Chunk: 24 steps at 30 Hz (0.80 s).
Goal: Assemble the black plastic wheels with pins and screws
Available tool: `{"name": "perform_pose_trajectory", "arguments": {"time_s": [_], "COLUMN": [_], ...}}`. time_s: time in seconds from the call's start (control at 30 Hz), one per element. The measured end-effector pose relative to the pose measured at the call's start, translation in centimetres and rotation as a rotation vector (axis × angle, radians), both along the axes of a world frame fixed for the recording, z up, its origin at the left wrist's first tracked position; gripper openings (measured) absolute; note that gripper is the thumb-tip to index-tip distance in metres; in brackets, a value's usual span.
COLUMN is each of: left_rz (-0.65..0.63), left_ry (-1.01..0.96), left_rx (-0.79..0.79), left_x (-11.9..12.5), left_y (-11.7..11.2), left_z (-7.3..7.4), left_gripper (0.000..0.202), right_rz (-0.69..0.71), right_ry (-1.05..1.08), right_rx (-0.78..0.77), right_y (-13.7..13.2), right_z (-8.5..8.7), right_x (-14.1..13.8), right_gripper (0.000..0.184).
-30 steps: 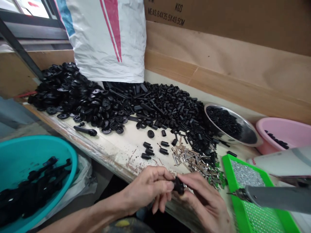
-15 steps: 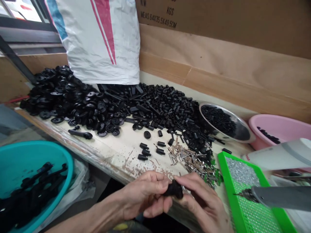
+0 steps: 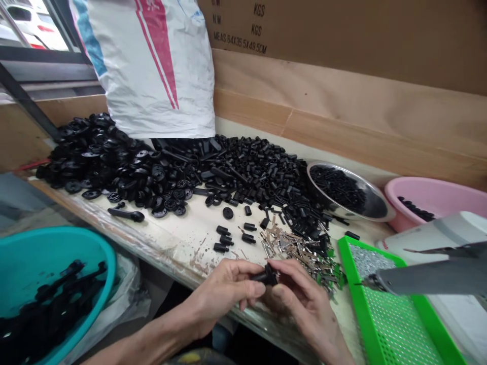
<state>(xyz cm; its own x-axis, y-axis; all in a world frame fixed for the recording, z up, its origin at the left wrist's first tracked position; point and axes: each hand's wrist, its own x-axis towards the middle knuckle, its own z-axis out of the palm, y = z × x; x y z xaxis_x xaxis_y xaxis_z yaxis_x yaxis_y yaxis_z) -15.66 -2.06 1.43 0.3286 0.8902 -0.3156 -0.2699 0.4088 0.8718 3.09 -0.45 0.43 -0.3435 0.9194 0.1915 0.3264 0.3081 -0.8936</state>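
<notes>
Both my hands are together above the bench's front edge. My left hand [image 3: 224, 291] grips the stem of a small black plastic part [image 3: 268, 276], and my right hand [image 3: 300, 299] pinches its wider end. A small silvery metal piece may sit at that end, but my fingers hide most of it. Just beyond my right hand lies a loose heap of silver metal terminals [image 3: 297, 251]. Several short black plastic sleeves [image 3: 228, 238] lie apart on the bench, left of the heap.
A worn workbench [image 3: 182, 243] carries large heaps of black plastic wheels [image 3: 106, 170] and black tubes [image 3: 258, 172]. A steel bowl [image 3: 335, 170], pink basin [image 3: 429, 195], teal basin [image 3: 49, 258], green perforated tray [image 3: 380, 314] and electric screwdriver [image 3: 426, 279] surround them.
My hands have risen slightly toward the bench, and the black part has turned between my fingers. The camera view has also shifted a little.
</notes>
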Motion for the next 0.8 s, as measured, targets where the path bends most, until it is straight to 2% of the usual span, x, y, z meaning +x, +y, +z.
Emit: {"name": "perform_pose_trajectory", "arguments": {"time_s": [0.07, 0.13, 0.27, 0.37, 0.47, 0.57, 0.63, 0.8], "left_rz": [0.065, 0.076, -0.152, -0.246, -0.212, -0.075, -0.015, -0.019], "left_ry": [0.009, -0.041, -0.301, -0.361, -0.248, 0.049, 0.161, 0.098], "left_rx": [-0.001, -0.021, -0.167, -0.22, -0.167, 0.023, 0.113, 0.068], "left_x": [0.1, 0.1, -0.3, -0.4, 0.1, 0.9, 1.3, 1.4], "left_y": [-0.1, -0.2, 0.0, 0.1, -0.2, -1.0, -1.4, -1.4], "left_z": [-0.3, -0.5, -0.6, -0.3, 0.0, 0.3, 0.4, 0.3], "left_gripper": [0.026, 0.025, 0.027, 0.028, 0.027, 0.024, 0.022, 0.027], "right_rz": [-0.001, 0.009, 0.101, 0.147, 0.131, 0.071, 0.016, -0.023], "right_ry": [0.035, 0.055, 0.041, 0.04, 0.05, 0.039, 0.039, 0.04], "right_rx": [-0.04, -0.054, -0.011, 0.012, 0.026, 0.038, 0.059, 0.109], "right_y": [0.0, -0.1, -0.3, -0.4, -0.5, -0.7, -0.8, -1.2], "right_z": [-0.1, -0.1, 0.2, 0.3, 0.5, 0.6, 0.6, 0.6], "right_x": [0.0, 0.1, 0.9, 1.6, 1.8, 1.6, 1.2, 0.6], "right_gripper": [0.028, 0.027, 0.026, 0.028, 0.028, 0.026, 0.025, 0.027]}}
